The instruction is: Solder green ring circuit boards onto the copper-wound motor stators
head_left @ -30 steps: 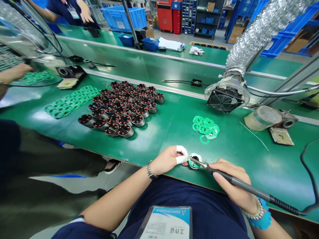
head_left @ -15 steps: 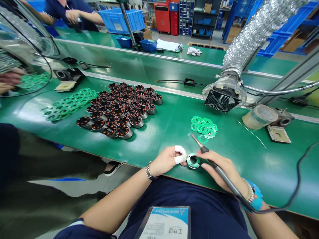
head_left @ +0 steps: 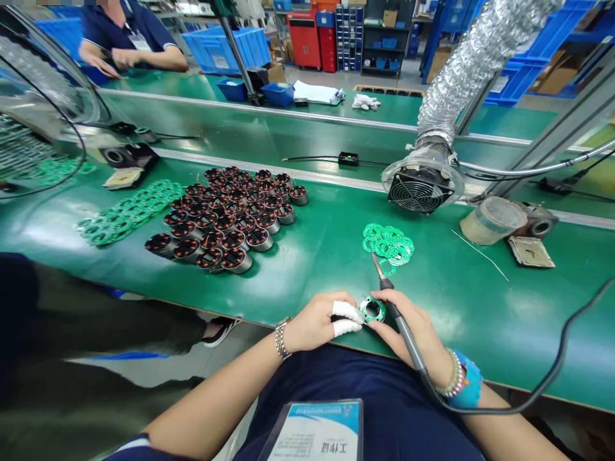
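Note:
Near the table's front edge stands a round metal part topped by a green ring board (head_left: 372, 310). My left hand (head_left: 331, 320), two fingers wrapped in white, touches its left side with closed fingers. On its right side, my right hand (head_left: 408, 323) has thumb and forefinger against the part and holds a soldering iron (head_left: 403, 330), whose tip points up and away over the table. Behind the part lies a loose pile of green ring boards (head_left: 388, 243). Many copper-wound cylinders (head_left: 234, 214) stand in rows to the left.
A fan on a foil duct (head_left: 420, 191) hangs at the back right. Beside it are a round tub (head_left: 492, 219), a sponge holder (head_left: 531, 251) and a thin wire (head_left: 480, 255). More green boards (head_left: 129, 211) lie left. A person (head_left: 129, 45) works across the table.
My right hand has tilted the iron more upright, and its thumb has closed in on the part. My left fingers have shifted to the part's lower left. The view has moved slightly.

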Tool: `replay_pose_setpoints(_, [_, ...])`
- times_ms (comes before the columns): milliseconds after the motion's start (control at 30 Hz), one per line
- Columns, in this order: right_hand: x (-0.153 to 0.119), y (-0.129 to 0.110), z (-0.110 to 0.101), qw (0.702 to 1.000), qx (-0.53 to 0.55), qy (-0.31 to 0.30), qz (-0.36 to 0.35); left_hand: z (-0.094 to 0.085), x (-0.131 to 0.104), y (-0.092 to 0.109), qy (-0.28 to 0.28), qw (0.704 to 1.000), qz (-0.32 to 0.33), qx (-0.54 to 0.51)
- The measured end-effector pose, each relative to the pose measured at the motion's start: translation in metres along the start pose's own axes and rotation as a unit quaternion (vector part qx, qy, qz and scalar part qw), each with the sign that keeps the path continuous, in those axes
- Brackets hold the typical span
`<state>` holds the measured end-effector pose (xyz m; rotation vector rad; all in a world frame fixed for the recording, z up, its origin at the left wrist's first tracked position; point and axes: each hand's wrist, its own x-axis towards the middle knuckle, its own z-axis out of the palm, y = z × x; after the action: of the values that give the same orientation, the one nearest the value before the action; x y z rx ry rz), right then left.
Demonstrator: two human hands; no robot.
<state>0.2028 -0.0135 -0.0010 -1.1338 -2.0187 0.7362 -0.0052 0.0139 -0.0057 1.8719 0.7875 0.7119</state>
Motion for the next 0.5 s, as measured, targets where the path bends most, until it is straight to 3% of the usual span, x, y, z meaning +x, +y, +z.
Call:
replay_pose_setpoints(67, [-0.004, -0.002, 0.003, 1.0, -0.01, 0.018, 0.002, 0.005, 0.005, 0.003, 0.015, 0.993, -0.078, -0.091])
replay_pose_setpoints(200, [-0.001, -0.007, 0.003, 0.999, 0.005, 0.033, -0.016, 0.012, 0.014, 0.01, 0.03, 0.944, -0.221, -0.244])
replay_pose_setpoints(367, [0.014, -0.012, 0.005, 0.996, 0.043, 0.039, -0.073, 0.013, 0.015, 0.013, 0.04, 0.933, -0.241, -0.264])
replay_pose_setpoints(500, [0.018, -0.013, 0.008, 0.996, 0.045, 0.033, -0.072, 0.013, 0.013, 0.012, 0.05, 0.932, -0.247, -0.261])
